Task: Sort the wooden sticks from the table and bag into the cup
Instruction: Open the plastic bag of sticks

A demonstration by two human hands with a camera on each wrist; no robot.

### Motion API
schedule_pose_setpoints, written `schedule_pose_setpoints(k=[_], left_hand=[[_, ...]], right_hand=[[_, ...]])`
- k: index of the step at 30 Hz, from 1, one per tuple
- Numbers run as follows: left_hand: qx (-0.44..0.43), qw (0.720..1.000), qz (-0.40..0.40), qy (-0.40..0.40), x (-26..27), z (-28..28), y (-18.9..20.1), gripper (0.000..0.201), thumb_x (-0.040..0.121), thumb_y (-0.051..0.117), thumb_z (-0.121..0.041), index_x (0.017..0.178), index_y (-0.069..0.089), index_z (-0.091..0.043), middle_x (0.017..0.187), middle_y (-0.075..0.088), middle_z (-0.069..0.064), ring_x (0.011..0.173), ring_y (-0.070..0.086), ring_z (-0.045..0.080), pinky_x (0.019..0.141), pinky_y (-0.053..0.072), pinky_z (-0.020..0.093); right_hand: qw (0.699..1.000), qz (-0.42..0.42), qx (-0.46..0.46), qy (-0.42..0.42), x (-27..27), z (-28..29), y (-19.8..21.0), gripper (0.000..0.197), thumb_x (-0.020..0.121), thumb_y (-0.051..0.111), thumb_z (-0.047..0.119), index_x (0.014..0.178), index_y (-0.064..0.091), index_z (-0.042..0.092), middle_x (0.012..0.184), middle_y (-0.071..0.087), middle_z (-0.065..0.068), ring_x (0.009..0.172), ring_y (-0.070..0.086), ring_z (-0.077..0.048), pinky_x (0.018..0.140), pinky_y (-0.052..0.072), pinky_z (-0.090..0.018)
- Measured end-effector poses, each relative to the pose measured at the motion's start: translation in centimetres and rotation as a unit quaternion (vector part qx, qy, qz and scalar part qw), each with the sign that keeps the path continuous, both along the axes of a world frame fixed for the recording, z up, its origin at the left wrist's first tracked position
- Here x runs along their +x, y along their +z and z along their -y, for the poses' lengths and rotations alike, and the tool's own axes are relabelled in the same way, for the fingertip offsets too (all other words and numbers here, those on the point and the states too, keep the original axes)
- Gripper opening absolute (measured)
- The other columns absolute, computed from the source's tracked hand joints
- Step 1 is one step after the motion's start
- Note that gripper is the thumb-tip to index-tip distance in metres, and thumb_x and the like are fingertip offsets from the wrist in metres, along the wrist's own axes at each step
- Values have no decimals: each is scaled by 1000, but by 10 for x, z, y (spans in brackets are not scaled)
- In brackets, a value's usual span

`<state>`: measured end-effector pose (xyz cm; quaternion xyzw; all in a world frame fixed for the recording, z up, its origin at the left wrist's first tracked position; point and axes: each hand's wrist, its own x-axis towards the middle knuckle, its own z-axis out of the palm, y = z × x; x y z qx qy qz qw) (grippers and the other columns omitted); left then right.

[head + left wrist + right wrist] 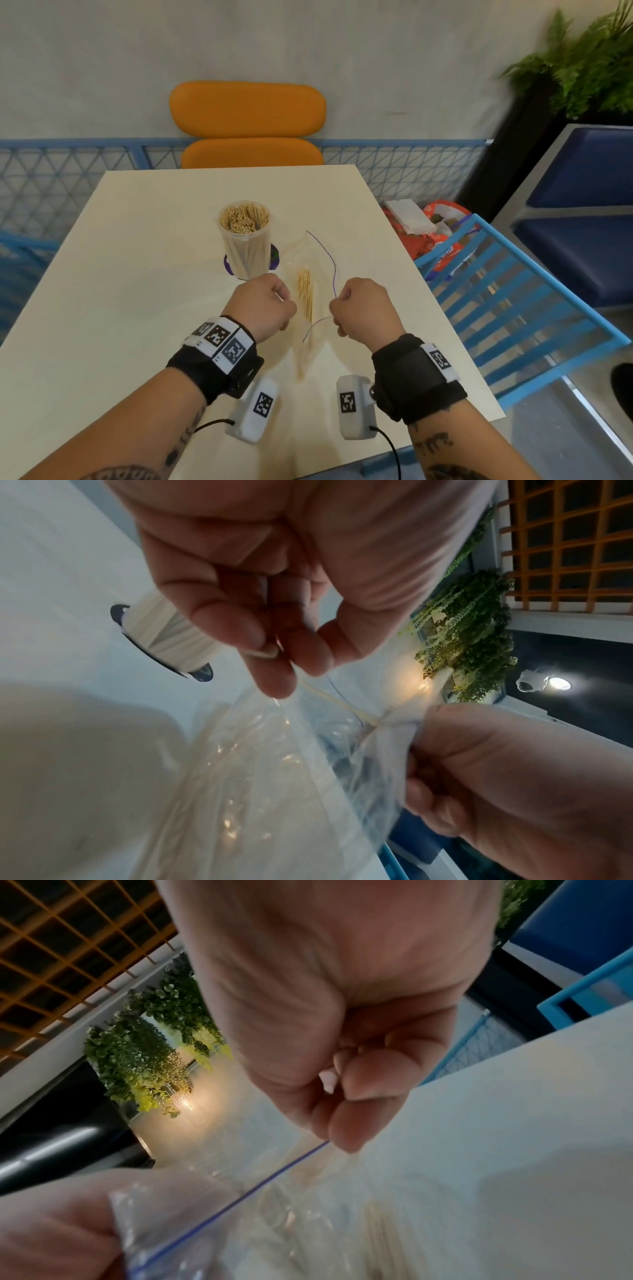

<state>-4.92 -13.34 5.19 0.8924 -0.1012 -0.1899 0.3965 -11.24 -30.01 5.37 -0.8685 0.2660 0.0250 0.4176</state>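
A clear plastic cup packed with wooden sticks stands upright at the table's middle. Just in front of it, both my hands hold a clear zip bag with a purple seal line up off the table. A small bundle of wooden sticks lies inside it between the hands. My left hand pinches the bag's left edge, seen close in the left wrist view with fingertips curled on the plastic. My right hand grips the seal edge on the right, fist closed. The cup shows behind the left fingers.
The cup stands on a purple coaster. The cream table has an orange chair beyond its far edge. A blue slatted chair with a red bag stands at the right edge, beside a plant.
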Motion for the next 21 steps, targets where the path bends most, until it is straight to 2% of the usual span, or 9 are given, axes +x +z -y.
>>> schedule_pose_setpoints(k=[2, 5, 7, 10, 12, 14, 17, 19, 21], left_hand=[[-20, 1000, -14, 9, -3, 0, -1, 9, 83, 59, -19, 91, 58, -22, 64, 73, -2, 64, 69, 11, 75, 58, 37], [-47, 999, -14, 10, -8, 4, -7, 12, 82, 59, -18, 92, 56, -24, 64, 72, -3, 64, 70, 10, 74, 60, 41], [-45, 999, -2, 13, -10, 5, -8, 14, 82, 60, -18, 93, 54, -25, 61, 70, -5, 61, 69, 8, 69, 58, 36], [-39, 997, 0, 60, -4, -6, -9, 20, 80, 62, -19, 95, 51, -28, 59, 70, -7, 63, 71, 13, 69, 58, 34], [-41, 994, -10, 99, 2, -19, -10, 23, 79, 62, -19, 97, 51, -29, 59, 71, -6, 63, 72, 15, 72, 60, 37], [-58, 991, -30, 115, 5, -28, -13, 23, 79, 62, -17, 100, 54, -25, 60, 70, -1, 64, 74, 17, 72, 62, 41], [-75, 991, -43, 102, 8, -32, -18, 21, 80, 61, -15, 100, 63, -20, 65, 72, 2, 66, 74, 19, 75, 62, 44], [-59, 995, -10, 77, 14, -35, -18, 15, 81, 60, -19, 91, 68, -26, 68, 73, -1, 67, 73, 18, 78, 61, 41], [-14, 999, 32, 27, 24, -40, -13, 15, 84, 59, -22, 85, 70, -33, 72, 72, -4, 74, 70, 16, 77, 56, 32]], right_hand=[[999, -5, 36, -3, -1, -4, 3, 15, 89, 56, 17, 90, 60, 3, 72, 71, -9, 49, 67, -15, 56, 58, -35], [992, -70, 103, 26, -4, -17, 8, 30, 92, 59, 37, 87, 59, 7, 72, 71, -6, 49, 65, -16, 45, 49, -24], [986, -102, 126, 49, -7, -20, 8, 24, 92, 58, 28, 90, 60, 5, 69, 68, -6, 48, 63, -17, 44, 42, -21], [991, -74, 111, 13, -11, -10, 5, 17, 89, 52, 11, 97, 61, -1, 67, 66, -7, 45, 60, -14, 45, 40, -22], [994, -58, 87, -24, -14, 0, 4, 18, 87, 51, 9, 99, 60, 0, 65, 65, -7, 42, 59, -13, 46, 40, -23], [994, -68, 84, -25, -18, 3, 3, 14, 86, 50, 9, 95, 59, 2, 62, 65, -7, 43, 60, -15, 45, 39, -22], [980, -170, 88, 46, -23, 1, 2, 16, 88, 56, 15, 97, 61, 3, 62, 66, -4, 50, 65, -17, 47, 40, -22], [964, -231, 77, 105, -27, -4, 2, 22, 85, 68, 24, 96, 62, 7, 70, 67, -2, 60, 67, -18, 50, 43, -23], [974, -203, 19, 100, -25, -8, 1, 50, 77, 79, 37, 112, 55, 11, 95, 67, -1, 76, 66, -15, 62, 48, -24]])
